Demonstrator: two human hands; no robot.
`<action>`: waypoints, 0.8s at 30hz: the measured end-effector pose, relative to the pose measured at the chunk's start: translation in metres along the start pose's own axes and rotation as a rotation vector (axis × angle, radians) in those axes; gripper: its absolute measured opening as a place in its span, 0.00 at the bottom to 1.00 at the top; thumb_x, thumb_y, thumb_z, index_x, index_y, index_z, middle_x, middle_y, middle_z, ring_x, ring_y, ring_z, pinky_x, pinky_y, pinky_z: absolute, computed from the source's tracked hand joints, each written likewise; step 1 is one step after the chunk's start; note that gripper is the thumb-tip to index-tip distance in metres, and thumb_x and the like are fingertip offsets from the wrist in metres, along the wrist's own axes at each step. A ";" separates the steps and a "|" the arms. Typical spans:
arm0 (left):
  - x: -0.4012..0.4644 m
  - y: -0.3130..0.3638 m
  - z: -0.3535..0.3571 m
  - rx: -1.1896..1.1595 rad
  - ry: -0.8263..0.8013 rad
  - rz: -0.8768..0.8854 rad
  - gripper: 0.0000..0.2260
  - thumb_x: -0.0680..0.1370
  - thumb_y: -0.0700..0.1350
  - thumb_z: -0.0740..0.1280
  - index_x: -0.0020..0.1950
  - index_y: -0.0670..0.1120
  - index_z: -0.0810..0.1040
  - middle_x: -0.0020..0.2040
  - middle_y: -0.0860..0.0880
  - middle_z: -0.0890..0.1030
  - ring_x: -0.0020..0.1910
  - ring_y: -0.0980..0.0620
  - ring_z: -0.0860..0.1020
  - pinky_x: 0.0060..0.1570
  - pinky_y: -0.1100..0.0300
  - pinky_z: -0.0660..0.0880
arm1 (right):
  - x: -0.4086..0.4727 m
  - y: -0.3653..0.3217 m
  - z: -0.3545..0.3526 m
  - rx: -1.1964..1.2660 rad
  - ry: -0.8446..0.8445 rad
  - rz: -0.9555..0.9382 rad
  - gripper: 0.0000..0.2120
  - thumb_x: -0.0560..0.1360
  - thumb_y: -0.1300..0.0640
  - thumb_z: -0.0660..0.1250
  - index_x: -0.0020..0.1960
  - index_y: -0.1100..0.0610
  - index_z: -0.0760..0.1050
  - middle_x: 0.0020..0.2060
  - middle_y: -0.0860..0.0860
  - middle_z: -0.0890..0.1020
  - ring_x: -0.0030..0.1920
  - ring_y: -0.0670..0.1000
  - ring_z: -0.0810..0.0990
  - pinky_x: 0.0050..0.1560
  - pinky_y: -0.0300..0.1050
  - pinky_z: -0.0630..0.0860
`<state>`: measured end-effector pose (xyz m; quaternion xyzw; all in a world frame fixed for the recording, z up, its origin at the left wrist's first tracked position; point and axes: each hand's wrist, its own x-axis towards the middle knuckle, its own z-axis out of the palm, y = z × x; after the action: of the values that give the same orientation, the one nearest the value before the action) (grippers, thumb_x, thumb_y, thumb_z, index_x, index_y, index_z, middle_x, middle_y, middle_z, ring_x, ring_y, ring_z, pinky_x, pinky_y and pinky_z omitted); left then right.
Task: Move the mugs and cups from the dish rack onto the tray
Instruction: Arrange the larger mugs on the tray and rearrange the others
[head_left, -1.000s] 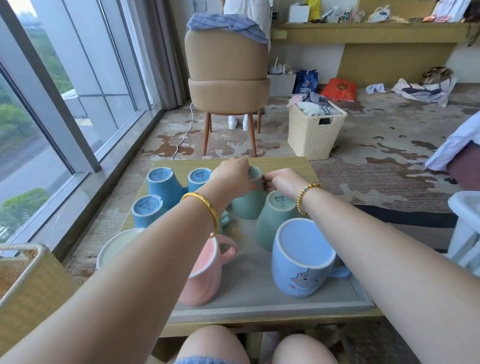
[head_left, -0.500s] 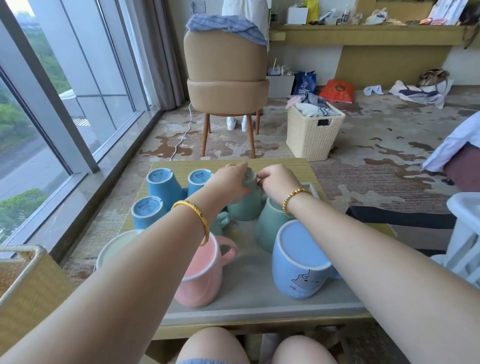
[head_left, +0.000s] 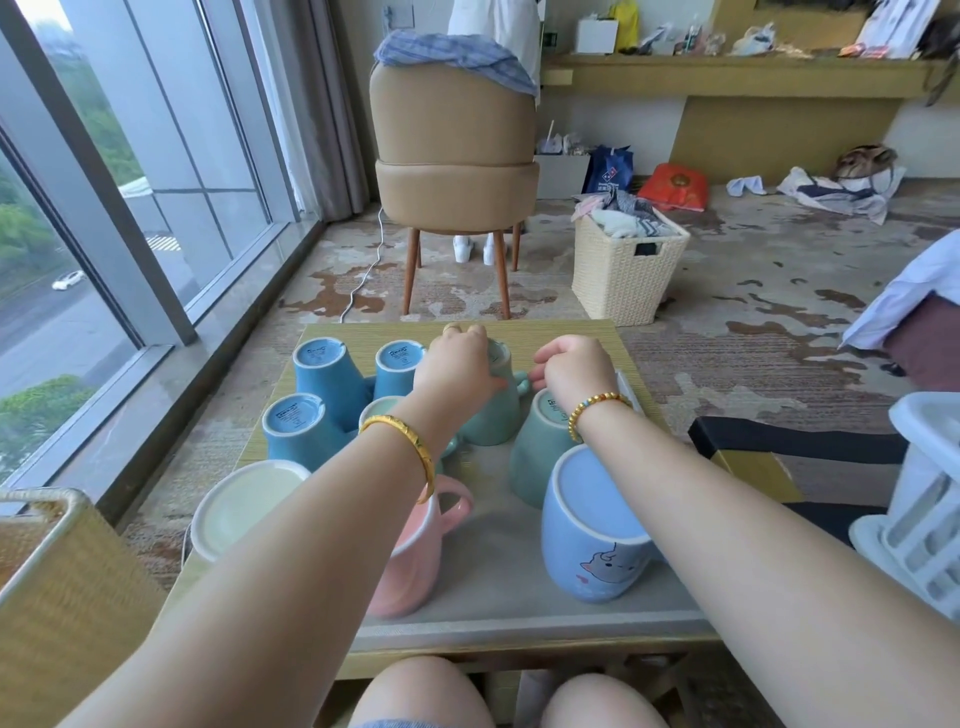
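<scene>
A grey tray (head_left: 498, 587) lies on a small wooden table and carries several upside-down mugs. At its far end stands a green mug (head_left: 493, 415). My left hand (head_left: 460, 371) grips its body from the left, and my right hand (head_left: 574, 369) has curled fingers pinching at its handle on the right. A second green mug (head_left: 540, 457) stands just below my right wrist. Nearer me are a blue cat mug (head_left: 597, 535) and a pink mug (head_left: 410, 566), partly hidden by my left forearm. The white dish rack (head_left: 924, 525) is at the right edge.
Three dark blue cups (head_left: 322, 374) stand upside down at the tray's far left, with a cream-bottomed mug (head_left: 244, 506) in front of them. A woven basket (head_left: 47, 587) sits at the near left. Beyond the table are a tan chair (head_left: 452, 156) and a laundry basket (head_left: 628, 265).
The green mug stays at the tray's far end under both hands. My right hand has shifted slightly right, off the mug's body and towards its handle. The view moved a little.
</scene>
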<state>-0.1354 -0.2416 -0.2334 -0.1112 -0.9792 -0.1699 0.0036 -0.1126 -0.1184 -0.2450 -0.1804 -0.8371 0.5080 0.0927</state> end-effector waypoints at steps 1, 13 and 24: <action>0.000 0.000 0.000 0.001 0.006 0.002 0.25 0.73 0.51 0.70 0.65 0.43 0.67 0.62 0.40 0.70 0.60 0.40 0.71 0.56 0.48 0.72 | 0.000 0.000 0.000 -0.010 0.006 -0.004 0.16 0.68 0.68 0.55 0.31 0.50 0.72 0.44 0.57 0.84 0.48 0.59 0.82 0.53 0.54 0.79; -0.045 -0.005 -0.018 0.040 0.028 0.106 0.22 0.77 0.45 0.64 0.70 0.45 0.64 0.72 0.41 0.62 0.69 0.41 0.63 0.62 0.46 0.69 | -0.025 -0.012 -0.011 -0.517 -0.149 -0.128 0.16 0.79 0.54 0.53 0.61 0.59 0.72 0.53 0.57 0.78 0.52 0.57 0.76 0.41 0.42 0.67; -0.103 -0.055 -0.041 0.196 0.001 -0.038 0.12 0.79 0.47 0.56 0.54 0.44 0.77 0.45 0.45 0.78 0.46 0.43 0.77 0.36 0.60 0.67 | -0.072 -0.017 -0.026 -0.845 -0.272 -0.019 0.33 0.73 0.46 0.66 0.70 0.59 0.59 0.70 0.59 0.65 0.66 0.60 0.70 0.64 0.53 0.70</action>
<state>-0.0484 -0.3282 -0.2180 -0.0916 -0.9930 -0.0732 0.0115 -0.0414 -0.1327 -0.2153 -0.1265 -0.9775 0.1392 -0.0954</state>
